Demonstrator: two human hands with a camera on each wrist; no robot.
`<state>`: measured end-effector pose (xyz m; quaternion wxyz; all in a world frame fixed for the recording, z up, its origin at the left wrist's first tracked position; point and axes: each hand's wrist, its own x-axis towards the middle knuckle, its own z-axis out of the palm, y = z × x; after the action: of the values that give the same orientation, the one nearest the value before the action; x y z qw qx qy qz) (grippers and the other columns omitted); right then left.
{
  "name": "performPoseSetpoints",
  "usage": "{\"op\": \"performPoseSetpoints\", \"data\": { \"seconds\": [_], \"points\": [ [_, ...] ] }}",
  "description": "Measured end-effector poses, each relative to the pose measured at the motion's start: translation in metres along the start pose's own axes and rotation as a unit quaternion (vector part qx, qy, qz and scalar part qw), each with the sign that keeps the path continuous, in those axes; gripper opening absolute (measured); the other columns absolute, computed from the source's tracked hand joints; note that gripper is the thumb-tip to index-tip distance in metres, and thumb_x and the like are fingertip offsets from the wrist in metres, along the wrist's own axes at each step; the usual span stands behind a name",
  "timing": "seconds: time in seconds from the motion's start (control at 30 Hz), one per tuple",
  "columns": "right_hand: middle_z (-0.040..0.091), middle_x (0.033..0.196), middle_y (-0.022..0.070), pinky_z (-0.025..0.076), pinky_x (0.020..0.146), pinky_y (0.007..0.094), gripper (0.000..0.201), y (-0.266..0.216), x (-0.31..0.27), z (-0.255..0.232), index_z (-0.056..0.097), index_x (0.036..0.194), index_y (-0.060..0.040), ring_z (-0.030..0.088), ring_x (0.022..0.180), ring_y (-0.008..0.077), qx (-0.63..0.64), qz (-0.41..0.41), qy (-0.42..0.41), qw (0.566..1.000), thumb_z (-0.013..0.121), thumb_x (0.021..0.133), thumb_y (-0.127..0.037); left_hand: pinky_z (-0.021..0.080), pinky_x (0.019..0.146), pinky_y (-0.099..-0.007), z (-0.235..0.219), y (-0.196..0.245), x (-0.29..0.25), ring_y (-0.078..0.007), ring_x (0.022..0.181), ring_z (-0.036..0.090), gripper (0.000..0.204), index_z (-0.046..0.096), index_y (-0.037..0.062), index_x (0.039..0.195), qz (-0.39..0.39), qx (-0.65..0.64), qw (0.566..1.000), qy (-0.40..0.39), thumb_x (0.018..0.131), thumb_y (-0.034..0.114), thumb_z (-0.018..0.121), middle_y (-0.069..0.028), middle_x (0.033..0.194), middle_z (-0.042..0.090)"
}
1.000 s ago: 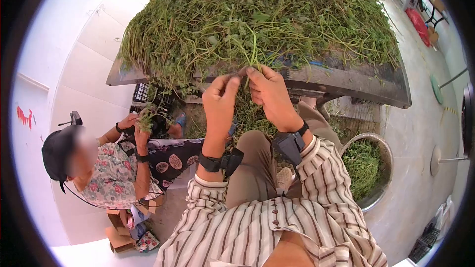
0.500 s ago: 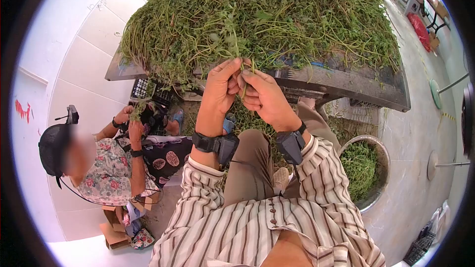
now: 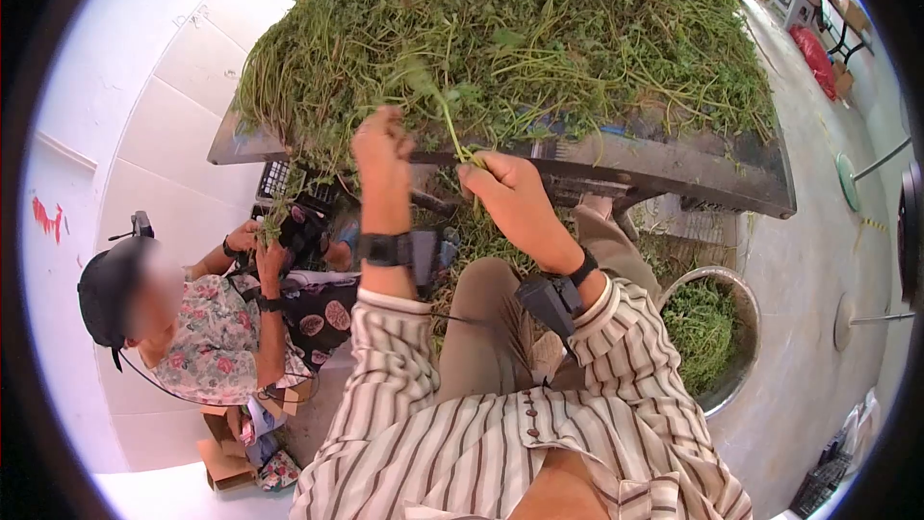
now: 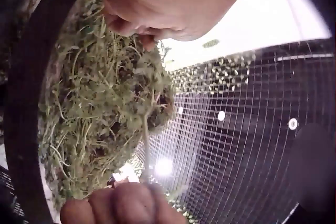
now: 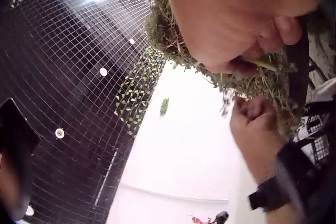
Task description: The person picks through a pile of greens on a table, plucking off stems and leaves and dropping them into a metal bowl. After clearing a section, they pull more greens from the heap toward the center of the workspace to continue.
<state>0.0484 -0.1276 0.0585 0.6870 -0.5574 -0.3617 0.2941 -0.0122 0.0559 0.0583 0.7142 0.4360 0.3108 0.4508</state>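
Note:
My right hand [image 3: 505, 195] pinches a green leafy stem [image 3: 448, 120] in front of the table's near edge; the sprig points up and away over the pile. In the right wrist view a short piece of the stem [image 5: 269, 65] shows at the fingertips. My left hand [image 3: 383, 146], blurred, is apart from the stem on its left, fingers bent inward. A small dark blur lies beside its fingertips in the right wrist view; I cannot tell whether the hand holds anything. A large heap of leafy stems [image 3: 500, 34] covers the table [image 3: 674, 166].
A round metal basin [image 3: 754, 327] with greens in it stands on the floor at right. At left sits another person [image 3: 217, 327], holding a sprig, with a black crate [image 3: 279, 181] nearby. Loose stems lie under the table. Cardboard boxes [image 3: 226, 462] are at lower left.
Earlier both hands met at the stem. My left hand has since come away to the left, while the right still holds a stem, its top leaning left.

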Motion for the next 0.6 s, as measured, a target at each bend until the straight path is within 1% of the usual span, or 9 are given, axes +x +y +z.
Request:
{"op": "performPoseSetpoints", "data": {
  "seconds": [0.1, 0.17, 0.2, 0.27, 0.3, 0.37, 0.47, 0.5, 0.6],
  "points": [
    [0.037, 0.055, -0.0071, 0.024, 0.044, 0.0204, 0.022, -0.002, 0.005, -0.008, 0.053, 0.072, -0.0051, 0.032, 0.048, 0.002, 0.034, 0.033, 0.007, 0.999, 0.05, 0.088, -0.02, 0.023, 0.038, -0.0217, -0.001, 0.019, 0.003, -0.0058, 0.043, 0.031, 0.028, 0.058, -0.0001, 0.083, 0.026, 0.042, 0.999, -0.011, 0.088, 0.027, 0.054, 0.002, 0.056, 0.042],
    [0.04, 0.056, -0.0062, 0.026, 0.046, 0.0205, 0.024, -0.003, 0.006, -0.007, 0.054, 0.071, -0.0044, 0.033, 0.05, 0.0024, 0.067, 0.045, 0.012, 0.997, 0.049, 0.089, -0.02, 0.023, 0.039, -0.0206, 0.02, 0.026, -0.018, -0.0049, 0.043, 0.03, 0.044, 0.059, -0.0017, 0.088, -0.036, 0.059, 0.994, -0.084, 0.09, 0.042, 0.05, 0.0026, 0.058, 0.043],
    [0.04, 0.056, -0.0062, 0.026, 0.046, 0.0205, 0.024, -0.002, 0.007, -0.005, 0.054, 0.071, -0.0044, 0.033, 0.05, 0.0024, 0.065, 0.041, 0.011, 0.997, 0.049, 0.089, -0.02, 0.023, 0.039, -0.0206, 0.021, 0.022, -0.021, -0.0049, 0.043, 0.03, 0.044, 0.059, -0.0017, 0.088, -0.032, 0.056, 0.994, -0.085, 0.09, 0.042, 0.05, 0.0026, 0.058, 0.043],
    [0.038, 0.054, -0.001, 0.028, 0.047, 0.0268, 0.025, 0.005, 0.009, 0.0, 0.05, 0.068, 0.0004, 0.034, 0.051, 0.0065, 0.025, 0.019, 0.049, 0.998, 0.051, 0.085, -0.018, 0.024, 0.038, -0.0199, 0.019, 0.009, -0.029, -0.0043, 0.042, 0.029, 0.055, 0.06, -0.0021, 0.092, -0.132, 0.096, 0.974, -0.154, 0.089, 0.051, 0.046, 0.0035, 0.058, 0.044],
    [0.038, 0.054, -0.001, 0.028, 0.047, 0.0268, 0.025, 0.005, 0.009, 0.002, 0.05, 0.068, 0.0004, 0.034, 0.051, 0.0065, 0.025, 0.02, 0.055, 0.998, 0.051, 0.085, -0.018, 0.024, 0.038, -0.0199, 0.022, 0.006, -0.036, -0.0043, 0.042, 0.029, 0.055, 0.06, -0.0021, 0.092, -0.135, 0.097, 0.973, -0.159, 0.089, 0.051, 0.046, 0.0035, 0.058, 0.044],
    [0.039, 0.054, 0.0001, 0.03, 0.047, 0.0273, 0.027, 0.005, 0.007, 0.005, 0.049, 0.068, 0.0011, 0.036, 0.052, 0.0072, 0.012, 0.007, 0.057, 0.998, 0.052, 0.085, -0.019, 0.022, 0.038, -0.0201, 0.026, 0.001, -0.049, -0.0036, 0.042, 0.028, 0.047, 0.06, -0.002, 0.091, -0.15, 0.05, 0.953, -0.259, 0.089, 0.044, 0.051, 0.0045, 0.055, 0.042],
    [0.04, 0.054, 0.001, 0.03, 0.047, 0.0279, 0.028, 0.01, 0.007, 0.004, 0.048, 0.067, 0.0015, 0.038, 0.051, 0.008, -0.032, 0.019, 0.019, 0.999, 0.053, 0.084, -0.021, 0.021, 0.037, -0.0201, 0.029, 0.004, -0.045, -0.0033, 0.041, 0.028, 0.039, 0.059, -0.0019, 0.089, -0.101, 0.143, 0.957, -0.232, 0.087, 0.037, 0.057, 0.0057, 0.053, 0.038],
    [0.04, 0.054, 0.001, 0.03, 0.047, 0.0279, 0.028, 0.008, 0.006, 0.004, 0.048, 0.067, 0.0015, 0.038, 0.051, 0.008, -0.033, 0.017, 0.013, 0.999, 0.053, 0.084, -0.021, 0.02, 0.038, -0.0202, 0.028, 0.004, -0.038, -0.0032, 0.041, 0.028, 0.028, 0.058, -0.0009, 0.085, -0.117, 0.11, 0.964, -0.213, 0.086, 0.027, 0.059, 0.0061, 0.052, 0.036],
    [0.038, 0.056, -0.0059, 0.025, 0.045, 0.0229, 0.024, 0.0, 0.005, 0.002, 0.051, 0.067, -0.0038, 0.032, 0.05, 0.0024, -0.023, 0.048, 0.005, 0.999, 0.052, 0.085, -0.018, 0.021, 0.038, -0.0205, 0.024, 0.005, -0.023, -0.0033, 0.041, 0.028, 0.024, 0.057, -0.0003, 0.081, -0.116, 0.064, 0.968, -0.212, 0.088, 0.023, 0.057, 0.0059, 0.052, 0.037]
  ]
}}
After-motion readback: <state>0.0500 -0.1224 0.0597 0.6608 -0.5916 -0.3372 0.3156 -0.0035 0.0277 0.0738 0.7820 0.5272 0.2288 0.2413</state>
